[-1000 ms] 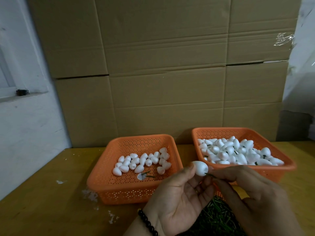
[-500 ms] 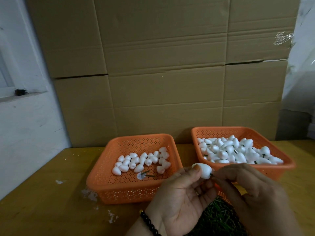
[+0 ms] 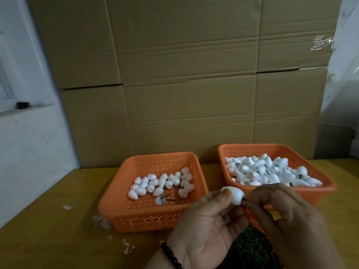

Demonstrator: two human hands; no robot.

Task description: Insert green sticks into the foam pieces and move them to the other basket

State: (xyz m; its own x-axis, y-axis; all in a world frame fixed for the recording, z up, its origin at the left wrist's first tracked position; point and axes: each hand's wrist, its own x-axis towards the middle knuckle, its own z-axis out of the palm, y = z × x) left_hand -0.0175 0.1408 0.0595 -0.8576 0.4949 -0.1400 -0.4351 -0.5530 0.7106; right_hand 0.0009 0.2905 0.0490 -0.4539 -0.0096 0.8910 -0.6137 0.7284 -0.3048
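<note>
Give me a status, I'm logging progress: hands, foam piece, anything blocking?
Left hand grips foam piece. Right hand pinches green stick at its base. Right basket of finished pieces just behind; nothing in the way.

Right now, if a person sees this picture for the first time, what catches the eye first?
First, the two hands at the bottom centre: the left hand holds a white foam piece while the right hand pinches a green stick at its end. Behind them, two orange baskets stand on the yellow table: the left basket with few foam pieces, the right basket heaped full.
</note>
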